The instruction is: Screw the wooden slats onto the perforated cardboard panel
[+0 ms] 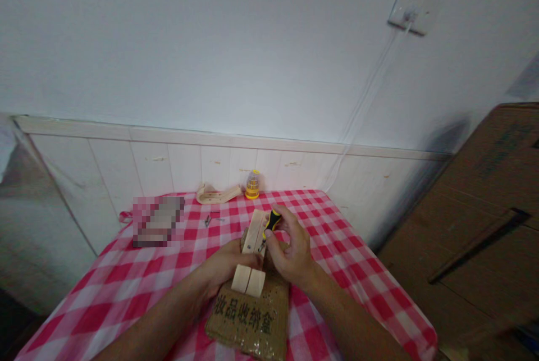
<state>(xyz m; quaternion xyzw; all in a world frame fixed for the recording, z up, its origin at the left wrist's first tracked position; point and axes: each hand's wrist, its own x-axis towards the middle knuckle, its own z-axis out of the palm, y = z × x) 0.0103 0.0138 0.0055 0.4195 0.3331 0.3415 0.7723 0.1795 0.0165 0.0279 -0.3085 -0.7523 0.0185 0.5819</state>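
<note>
Taking the light wooden piece as the centre of the clock, held in front of the body over a slab of brown cardboard reaching out to 6 o'clock. Gripping that piece with the left hand from 9 o'clock, laying the thumb across the slats. Wrapping the right hand around a yellow-and-black screwdriver from 3 o'clock, slanting the metal shaft down toward 7 o'clock against the upper slats. Not being able to tell whether meeting a screw at the tip. Showing two curved block ends on the same piece at 6 o'clock. Working above a red-and-white checked tablecloth. Seeing a second, curved wooden piece lying at 11 o'clock, and a yellow bit holder standing just beside at 12. Spotting small metal parts lying loose at 10 o'clock. Finding a pixelated object farther out, between 9 and 10. Noticing a white wall socket high at 1 o'clock.
</note>
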